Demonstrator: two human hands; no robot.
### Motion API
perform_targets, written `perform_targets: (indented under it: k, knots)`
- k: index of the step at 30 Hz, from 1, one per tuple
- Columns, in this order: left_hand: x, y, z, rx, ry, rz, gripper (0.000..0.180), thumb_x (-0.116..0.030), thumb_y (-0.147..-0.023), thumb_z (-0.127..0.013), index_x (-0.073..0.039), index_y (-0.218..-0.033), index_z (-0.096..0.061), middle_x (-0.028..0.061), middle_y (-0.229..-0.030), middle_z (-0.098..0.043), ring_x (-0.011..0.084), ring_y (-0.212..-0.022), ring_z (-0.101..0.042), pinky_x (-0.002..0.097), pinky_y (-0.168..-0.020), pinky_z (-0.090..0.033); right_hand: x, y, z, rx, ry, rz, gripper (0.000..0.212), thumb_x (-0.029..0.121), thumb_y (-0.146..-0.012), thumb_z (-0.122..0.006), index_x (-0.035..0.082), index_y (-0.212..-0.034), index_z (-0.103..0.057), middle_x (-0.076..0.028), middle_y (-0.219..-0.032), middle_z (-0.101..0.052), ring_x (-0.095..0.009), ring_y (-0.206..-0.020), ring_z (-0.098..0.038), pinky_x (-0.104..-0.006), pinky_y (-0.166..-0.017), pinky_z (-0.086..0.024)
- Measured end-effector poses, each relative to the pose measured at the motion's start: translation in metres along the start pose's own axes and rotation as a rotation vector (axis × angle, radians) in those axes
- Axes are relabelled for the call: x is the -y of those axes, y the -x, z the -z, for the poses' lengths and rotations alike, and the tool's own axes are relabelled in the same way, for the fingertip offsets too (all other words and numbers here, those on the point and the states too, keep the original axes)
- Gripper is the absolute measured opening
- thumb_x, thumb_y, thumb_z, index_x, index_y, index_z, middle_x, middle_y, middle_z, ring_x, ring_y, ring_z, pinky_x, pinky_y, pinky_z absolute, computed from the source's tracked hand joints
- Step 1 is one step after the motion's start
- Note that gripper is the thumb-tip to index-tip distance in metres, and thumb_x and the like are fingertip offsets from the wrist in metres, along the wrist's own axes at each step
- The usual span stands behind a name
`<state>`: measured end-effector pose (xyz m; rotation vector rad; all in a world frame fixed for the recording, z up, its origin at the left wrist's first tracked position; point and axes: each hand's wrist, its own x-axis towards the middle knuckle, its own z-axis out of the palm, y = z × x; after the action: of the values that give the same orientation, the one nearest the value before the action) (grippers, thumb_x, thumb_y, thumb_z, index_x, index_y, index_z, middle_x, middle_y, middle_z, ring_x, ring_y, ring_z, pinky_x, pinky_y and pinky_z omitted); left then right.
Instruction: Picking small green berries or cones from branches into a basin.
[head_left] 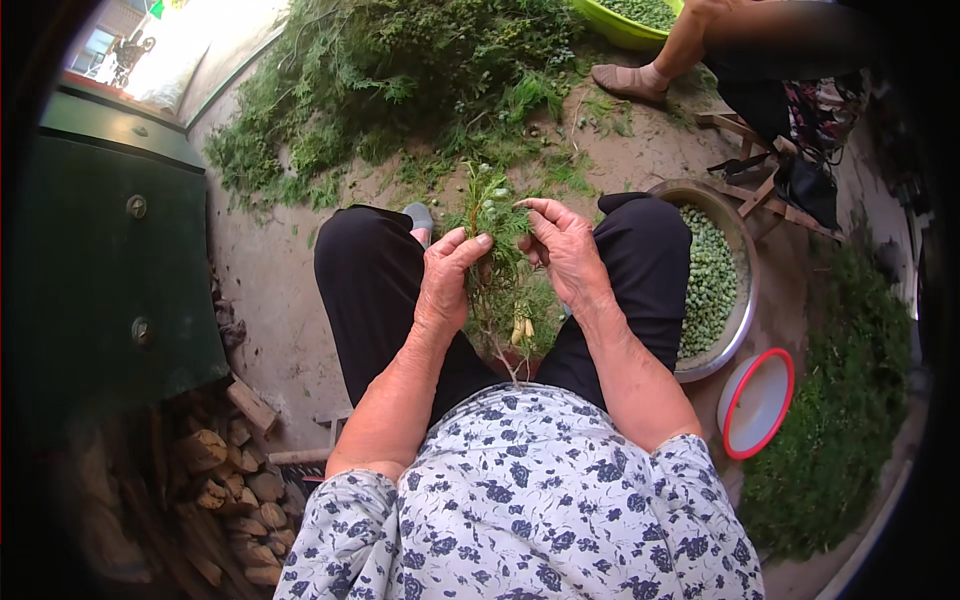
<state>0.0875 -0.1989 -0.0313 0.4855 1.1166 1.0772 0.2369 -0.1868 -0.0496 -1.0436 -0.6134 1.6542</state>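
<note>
A leafy evergreen branch (488, 262) with scale-like foliage and pale green seed cones near its top stands upright between my knees. Its bare stem reaches down toward my shirt. My left hand (445, 282) is closed around the branch's left side, thumb across the front. On the other side, my right hand (570, 252) pinches the foliage with thumb and forefinger close to the cones; whether a cone is between those fingers I cannot tell. Beside my right knee sits a wide metal basin (741, 325) holding many green cones (707, 275).
A big heap of cut evergreen branches (400, 75) lies ahead, more greenery (840, 400) at right. A red-rimmed white basin (757, 405) leans beside the metal one. Another person's leg (685, 45) and a lime basin (620, 32) are far right. Firewood (235, 490) and a green cabinet (120, 260) stand left.
</note>
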Motion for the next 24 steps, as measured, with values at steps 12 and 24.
perform_targets:
  k: [12,24]
  knots:
    - [-0.002,-0.001,0.007,0.112,-0.020,0.057,0.015,-0.015,-0.076,-0.066,-0.004,-0.086,-0.062,0.0008,-0.078,-0.058,0.0103,-0.072,-0.055,0.0259,-0.066,-0.046,-0.002,0.000,-0.004,0.168,0.257,0.038,0.024,0.011,-0.082,-0.062,0.003,-0.105,-0.056,0.002,-0.087,-0.058,-0.002,-0.067,-0.050,-0.0164,-0.050,-0.041]
    - [0.008,-0.010,0.014,0.087,0.084,0.073,0.020,-0.006,-0.071,-0.065,-0.004,-0.090,-0.059,0.0011,-0.081,-0.060,0.0134,-0.073,-0.057,0.0272,-0.066,-0.047,-0.002,0.014,-0.022,-0.029,0.336,0.085,0.011,0.006,-0.080,-0.061,0.000,-0.090,-0.060,0.005,-0.068,-0.054,-0.001,-0.055,-0.044,-0.0175,-0.045,-0.035]
